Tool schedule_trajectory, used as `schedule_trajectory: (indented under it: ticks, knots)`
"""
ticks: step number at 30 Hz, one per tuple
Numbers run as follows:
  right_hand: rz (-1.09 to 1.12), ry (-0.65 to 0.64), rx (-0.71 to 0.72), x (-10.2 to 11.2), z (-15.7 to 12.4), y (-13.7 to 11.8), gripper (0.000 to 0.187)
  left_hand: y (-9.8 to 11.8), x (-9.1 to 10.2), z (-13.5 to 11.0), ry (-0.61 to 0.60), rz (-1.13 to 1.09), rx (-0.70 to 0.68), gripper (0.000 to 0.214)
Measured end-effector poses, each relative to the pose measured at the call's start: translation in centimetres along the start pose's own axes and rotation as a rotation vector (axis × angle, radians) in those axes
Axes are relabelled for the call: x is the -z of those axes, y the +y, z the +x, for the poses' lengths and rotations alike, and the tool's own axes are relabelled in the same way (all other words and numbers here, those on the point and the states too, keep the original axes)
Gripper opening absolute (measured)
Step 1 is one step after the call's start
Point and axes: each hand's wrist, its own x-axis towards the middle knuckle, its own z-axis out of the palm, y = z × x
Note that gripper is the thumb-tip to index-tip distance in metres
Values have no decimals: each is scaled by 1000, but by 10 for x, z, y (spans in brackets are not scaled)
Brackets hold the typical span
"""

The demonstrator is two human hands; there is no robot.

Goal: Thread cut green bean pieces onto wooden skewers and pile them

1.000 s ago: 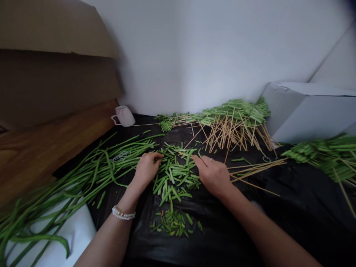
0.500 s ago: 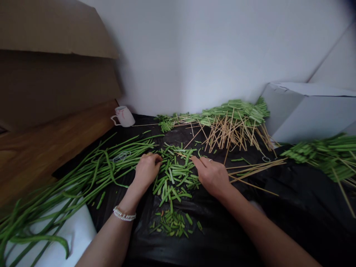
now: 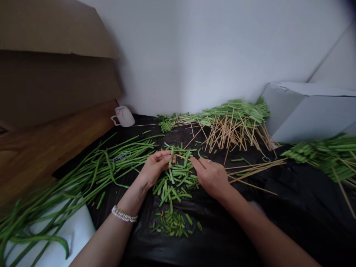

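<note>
My left hand (image 3: 159, 165), a beaded bracelet at its wrist, pinches a short green bean piece (image 3: 171, 155) upright between thumb and fingers. My right hand (image 3: 211, 175) is closed around a thin wooden skewer (image 3: 180, 156) that points left toward that piece. Whether the tip has gone into the bean I cannot tell. Another bean piece (image 3: 187, 158) sits by the right fingertips, seemingly on the skewer. Beneath both hands lies a loose pile of cut bean pieces (image 3: 180, 173), with a smaller heap of short ends (image 3: 172, 224) nearer to me.
Long whole beans (image 3: 97, 174) spread at the left, partly over a white surface (image 3: 75, 230). Skewered beans (image 3: 236, 109) are stacked by the wall, more (image 3: 328, 152) at the right. Bare skewers (image 3: 256, 168), a mug (image 3: 124, 116), a white box (image 3: 311, 107) and a cardboard box (image 3: 55, 55) surround the black sheet (image 3: 222, 233).
My left hand has come up from the pile's left edge and moved right, now holding a bean piece at the skewer's tip. The right hand has barely moved.
</note>
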Motion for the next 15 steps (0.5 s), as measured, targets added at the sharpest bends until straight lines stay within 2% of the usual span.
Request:
schedule_trajectory:
  ticks: [5,15]
  knots:
    - [5,-2,20,1,0,-1,31,2,-1,-2,-27,-196,86,32]
    - [5,-5,22,-1,-1,-1,32,2,-2,-2,-40,-257,99,28]
